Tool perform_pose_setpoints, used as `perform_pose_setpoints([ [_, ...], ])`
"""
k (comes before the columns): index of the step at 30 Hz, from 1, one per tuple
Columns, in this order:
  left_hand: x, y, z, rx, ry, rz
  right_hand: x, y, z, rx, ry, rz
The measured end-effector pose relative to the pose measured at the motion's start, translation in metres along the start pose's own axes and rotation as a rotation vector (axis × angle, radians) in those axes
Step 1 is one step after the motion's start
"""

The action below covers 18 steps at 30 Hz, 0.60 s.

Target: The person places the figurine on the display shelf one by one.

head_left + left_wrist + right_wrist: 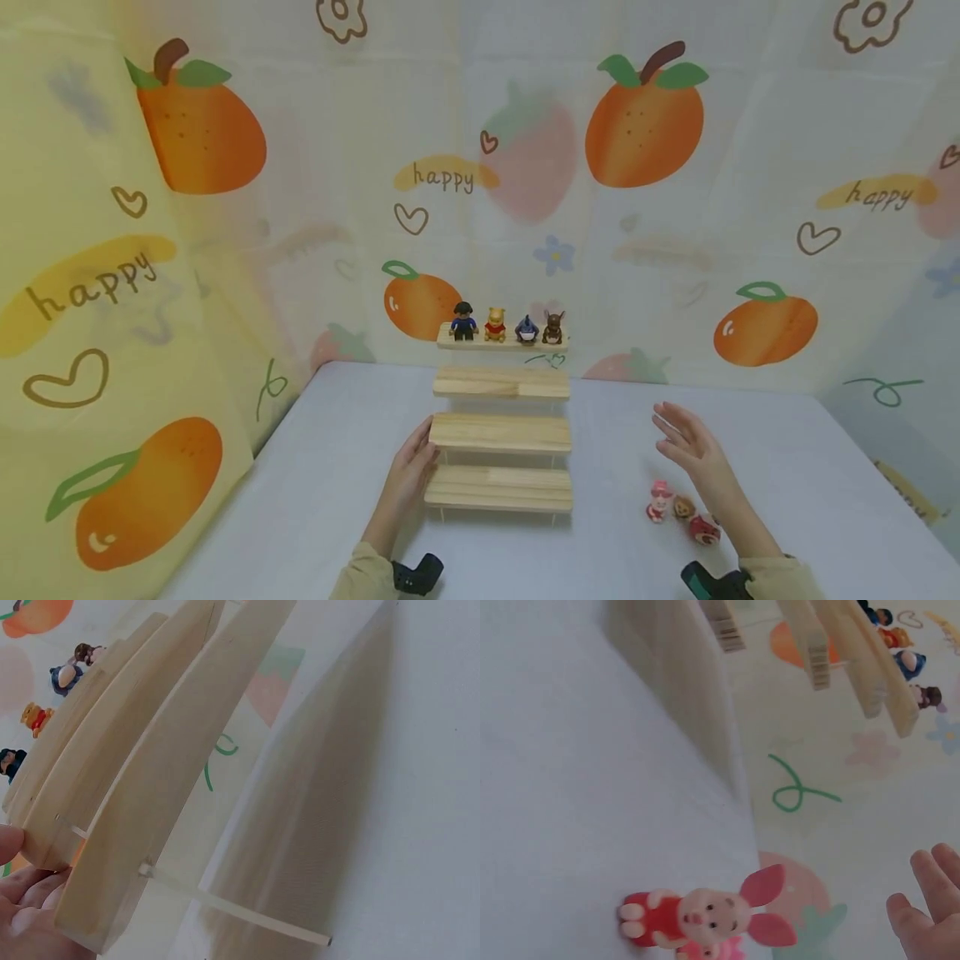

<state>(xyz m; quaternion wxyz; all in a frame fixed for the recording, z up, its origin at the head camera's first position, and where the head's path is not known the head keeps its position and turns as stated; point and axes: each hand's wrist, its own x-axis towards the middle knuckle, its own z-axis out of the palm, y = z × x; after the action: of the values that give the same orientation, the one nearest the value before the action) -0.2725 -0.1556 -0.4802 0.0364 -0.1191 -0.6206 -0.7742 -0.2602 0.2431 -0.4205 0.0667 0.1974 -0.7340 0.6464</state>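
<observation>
A stepped wooden display stand point(501, 433) with several plank shelves stands on the table. My left hand point(412, 458) grips its left end, thumb point(9, 844) and fingers at a middle plank. On the top plank sit a figure in blue point(463, 322), a yellow bear in red point(495, 325), a blue donkey point(527, 331) and a brown long-eared figure point(553, 328). My right hand point(697, 454), fingers loosely spread and holding nothing, is raised right of the stand. Below it lie a pink figurine point(658, 502), a brown one point(683, 507) and a red-and-pink pig point(705, 915).
The white tabletop point(300, 517) runs back to a hanging cloth point(525, 125) printed with oranges and hearts. The same cloth point(90, 208) hangs at the left. Thin clear legs point(247, 911) hold up the planks.
</observation>
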Motion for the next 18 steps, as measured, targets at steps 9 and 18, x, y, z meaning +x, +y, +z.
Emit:
perform_pose_setpoints([
  [9,0.000,-0.001,-0.001,-0.011,-0.005,0.000,-0.022,0.019,-0.001,-0.022,-0.021,0.049],
  [18,-0.001,-0.002,0.000,-0.058,0.024,-0.012,-0.033,0.029,0.003,-0.574,0.041,0.078],
])
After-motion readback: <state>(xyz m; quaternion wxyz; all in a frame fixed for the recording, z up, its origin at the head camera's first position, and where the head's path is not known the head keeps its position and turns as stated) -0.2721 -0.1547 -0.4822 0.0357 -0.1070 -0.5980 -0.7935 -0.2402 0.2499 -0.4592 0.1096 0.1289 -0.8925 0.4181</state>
